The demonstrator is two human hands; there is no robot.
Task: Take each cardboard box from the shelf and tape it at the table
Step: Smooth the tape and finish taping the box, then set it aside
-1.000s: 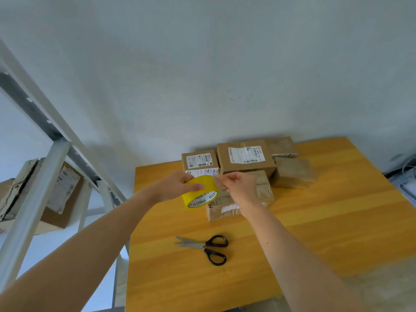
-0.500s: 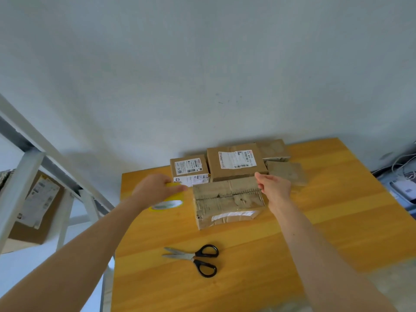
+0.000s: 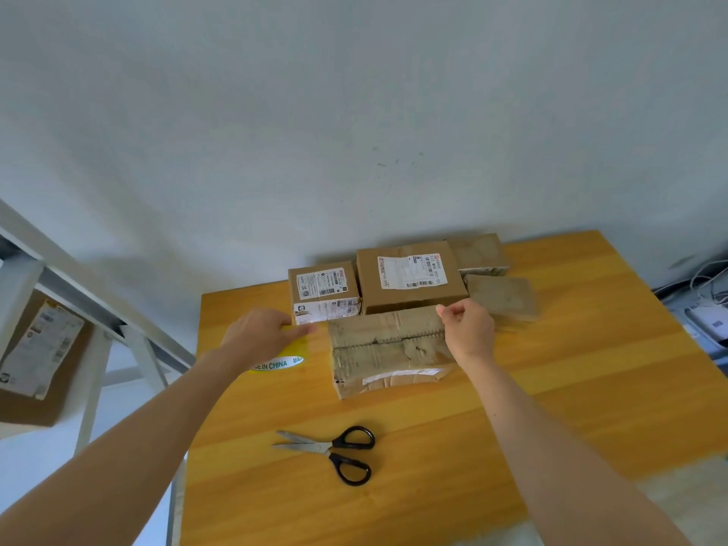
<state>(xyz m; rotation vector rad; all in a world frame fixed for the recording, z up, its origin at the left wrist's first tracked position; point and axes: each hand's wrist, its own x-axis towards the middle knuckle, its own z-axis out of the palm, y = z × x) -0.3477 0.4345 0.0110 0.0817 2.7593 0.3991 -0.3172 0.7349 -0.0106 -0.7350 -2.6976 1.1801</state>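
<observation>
Head view: clasps the tape roll (image 3: 281, 358) under curled fingers of the left hand (image 3: 260, 336), just left of the worn box (image 3: 386, 348) on the worktop (image 3: 591, 368). Pinches the likely tape end in the right hand (image 3: 468, 329) at that box's far right corner. Has spread both hands apart since a second ago. Probably means a strip drawn across the top, too faint to see; cutting next, with scissors (image 3: 335, 451) in front of the box.

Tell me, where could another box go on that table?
Free: the right side of the table, past the right hand, and the near strip around the scissors. Crowded: boxes along the back wall, the worn box mid-table, tape roll under the left hand.
</observation>
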